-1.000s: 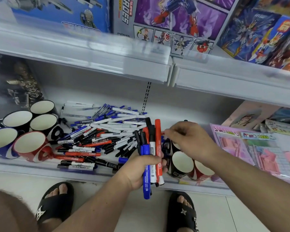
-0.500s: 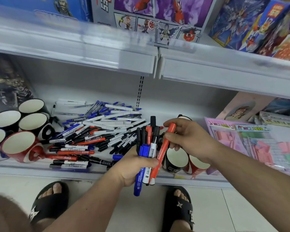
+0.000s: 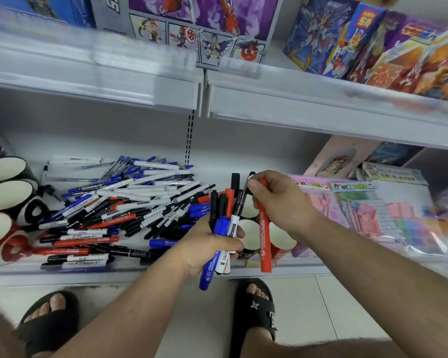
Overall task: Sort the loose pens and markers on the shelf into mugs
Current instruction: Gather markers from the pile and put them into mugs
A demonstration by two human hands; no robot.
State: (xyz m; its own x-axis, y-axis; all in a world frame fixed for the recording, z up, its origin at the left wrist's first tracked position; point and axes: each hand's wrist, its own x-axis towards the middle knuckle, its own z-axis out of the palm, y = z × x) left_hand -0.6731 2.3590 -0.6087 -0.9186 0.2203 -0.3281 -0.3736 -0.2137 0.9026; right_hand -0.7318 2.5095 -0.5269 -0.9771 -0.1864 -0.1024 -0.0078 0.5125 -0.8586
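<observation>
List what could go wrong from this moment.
The left hand grips a crowded bundle of markers; one could slip out and fall to the floor. The right hand holds the red marker near its top only, so it may miss the mugs below.

Right hand (image 3: 277, 200) pulled red marker (image 3: 264, 235) out of left-hand bundle (image 3: 224, 228); marker now near-upright, seemingly over mugs.

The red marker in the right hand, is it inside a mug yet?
No, the right hand grips the red marker upright in the air in front of the mugs, its lower end hanging past the shelf edge.
</observation>
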